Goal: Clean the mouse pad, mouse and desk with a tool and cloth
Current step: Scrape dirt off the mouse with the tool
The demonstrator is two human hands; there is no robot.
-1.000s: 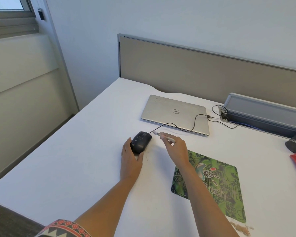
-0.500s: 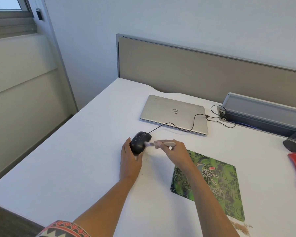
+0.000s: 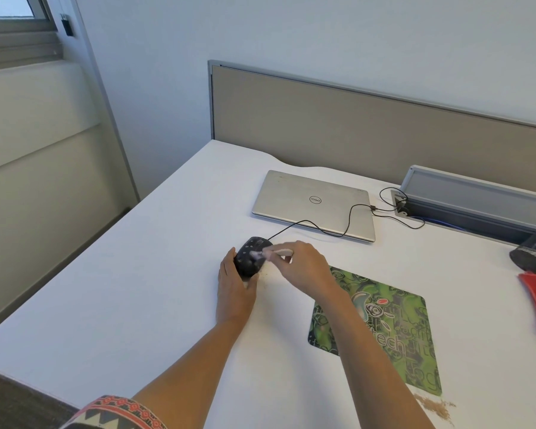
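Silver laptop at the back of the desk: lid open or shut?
Shut. The silver laptop lies flat on the white desk, lid down, logo facing up; no screen or keyboard shows.

Single head-worn wide-angle view, facing forward and down, close over the desk (image 3: 130, 289), wall (image 3: 322, 41) beyond

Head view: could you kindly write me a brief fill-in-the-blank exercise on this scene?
1. The left hand grips the ___ wired mouse.
2. The right hand holds a small cleaning tool against the ___.
3. The silver laptop is ___, not open.
4. The ___ mouse pad lies on the white desk.
Missing: black; mouse; closed; green.
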